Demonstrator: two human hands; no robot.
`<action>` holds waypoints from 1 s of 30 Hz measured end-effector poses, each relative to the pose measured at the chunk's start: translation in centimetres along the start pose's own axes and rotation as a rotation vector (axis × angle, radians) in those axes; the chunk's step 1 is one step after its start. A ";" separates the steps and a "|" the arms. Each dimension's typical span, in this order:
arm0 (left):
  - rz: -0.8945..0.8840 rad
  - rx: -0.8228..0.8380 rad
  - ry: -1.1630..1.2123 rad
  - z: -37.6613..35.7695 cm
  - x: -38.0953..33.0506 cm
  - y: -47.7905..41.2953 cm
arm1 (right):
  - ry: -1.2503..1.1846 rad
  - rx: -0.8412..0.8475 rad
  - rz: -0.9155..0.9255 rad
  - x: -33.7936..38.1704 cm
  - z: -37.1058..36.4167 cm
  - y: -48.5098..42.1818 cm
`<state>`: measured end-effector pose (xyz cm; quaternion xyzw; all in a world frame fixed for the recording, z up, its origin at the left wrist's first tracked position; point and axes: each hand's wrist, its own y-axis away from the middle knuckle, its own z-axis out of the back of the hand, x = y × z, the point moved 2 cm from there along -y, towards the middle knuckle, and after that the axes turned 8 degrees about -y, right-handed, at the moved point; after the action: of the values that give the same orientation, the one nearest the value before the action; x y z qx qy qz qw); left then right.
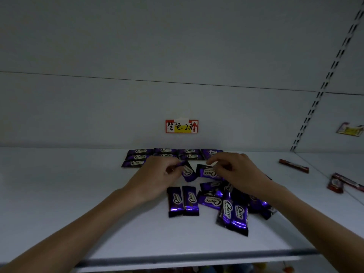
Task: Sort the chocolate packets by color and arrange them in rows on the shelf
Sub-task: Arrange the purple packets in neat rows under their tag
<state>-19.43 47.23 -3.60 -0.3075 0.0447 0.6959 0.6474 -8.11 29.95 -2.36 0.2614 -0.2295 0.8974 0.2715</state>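
Purple chocolate packets lie on a white shelf (pixel 59 194). Several lie in neat rows (pixel 167 154) against the back wall. A loose pile of purple packets (pixel 222 203) sits nearer the front, with two upright ones (pixel 183 201) side by side at its left. My left hand (pixel 157 178) pinches one purple packet (pixel 188 172) by its end. My right hand (pixel 236 170) pinches another purple packet (pixel 206 171) beside it. Both hands are just in front of the rows.
A red and yellow price label (pixel 181 126) is stuck on the back wall above the rows. Red packets (pixel 293 165) lie on the shelf at the right, more of them (pixel 342 182) past a divider. A slotted upright (pixel 323 85) runs up the right side.
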 end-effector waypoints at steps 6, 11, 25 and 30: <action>0.202 -0.034 0.456 0.2 0.5 -2.4 | -0.130 -0.010 -0.050 -1.3 1.6 -1.1; 0.217 -0.031 0.493 -0.3 0.1 -3.5 | -0.207 0.000 -0.044 -1.4 2.6 -1.6; -0.056 0.092 -0.054 -3.4 -1.6 -6.3 | -0.139 -0.195 -0.112 -4.1 1.5 -2.4; -0.121 0.069 -0.298 -3.5 -1.3 -6.1 | 0.027 -0.144 -0.110 -5.1 1.4 -2.2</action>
<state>-12.51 45.49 -3.76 -0.1806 -0.0467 0.6916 0.6978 -2.67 28.94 -3.69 0.2415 -0.2751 0.8658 0.3413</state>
